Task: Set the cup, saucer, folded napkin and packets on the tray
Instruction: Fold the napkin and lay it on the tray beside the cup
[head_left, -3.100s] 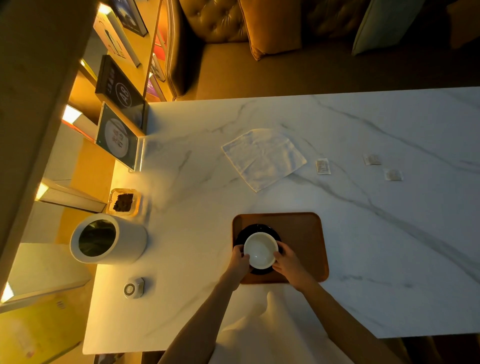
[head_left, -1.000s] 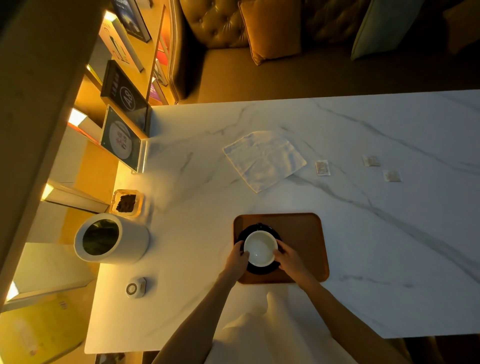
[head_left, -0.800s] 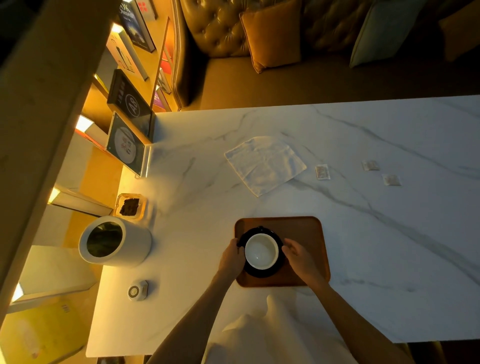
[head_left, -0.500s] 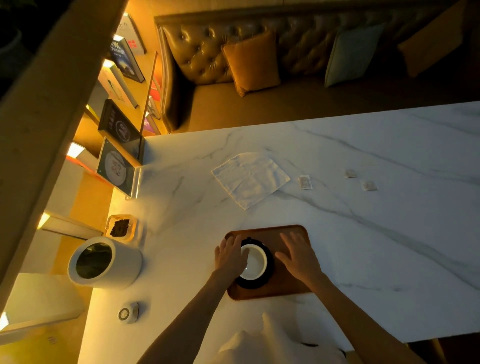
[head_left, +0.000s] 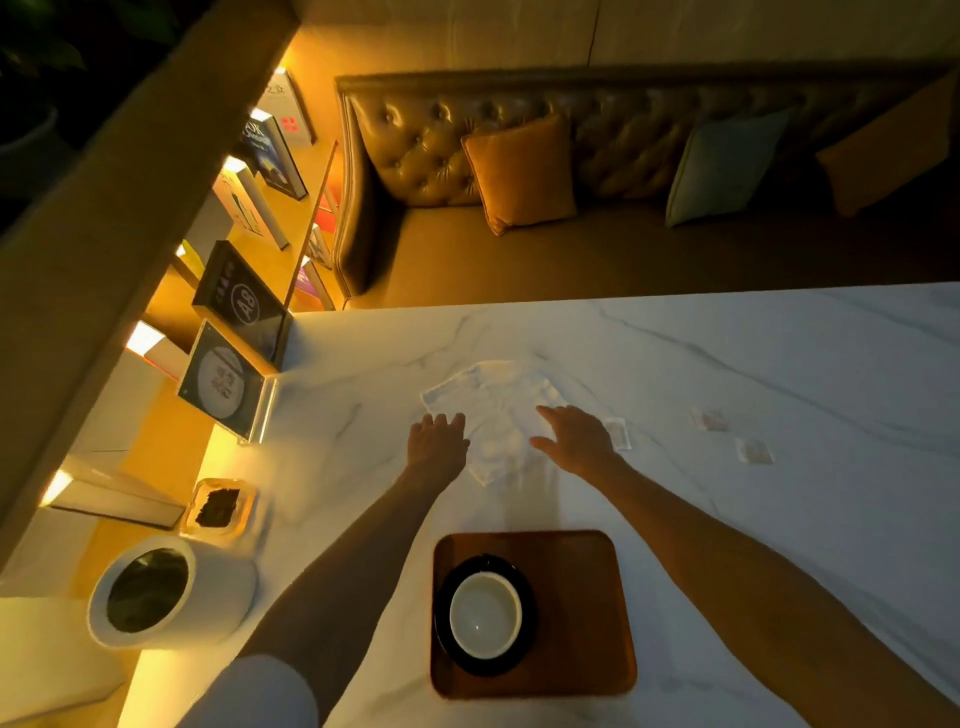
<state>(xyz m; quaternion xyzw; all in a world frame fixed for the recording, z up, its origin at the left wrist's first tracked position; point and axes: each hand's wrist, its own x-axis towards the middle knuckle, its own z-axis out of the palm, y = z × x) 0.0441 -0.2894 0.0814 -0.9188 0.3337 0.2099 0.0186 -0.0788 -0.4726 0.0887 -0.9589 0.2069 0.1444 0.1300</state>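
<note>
Marble table (head_left: 779, 364): cup (head_left: 484, 615) on saucer (head_left: 527, 642), both on tray (head_left: 582, 623). Left hand (head_left: 435, 441) and right hand (head_left: 574, 439), fingers spread and empty, reach the unfolded napkin (head_left: 493, 410); packets (head_left: 753, 451) remain.

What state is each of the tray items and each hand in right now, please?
cup: upright, empty, on the saucer.
saucer: on the tray's left half.
tray: flat on the table.
napkin: on the table, not yet folded.
packets: three, loose on the table.
left hand: open, at the napkin's left edge.
right hand: open, over the napkin's right edge.
</note>
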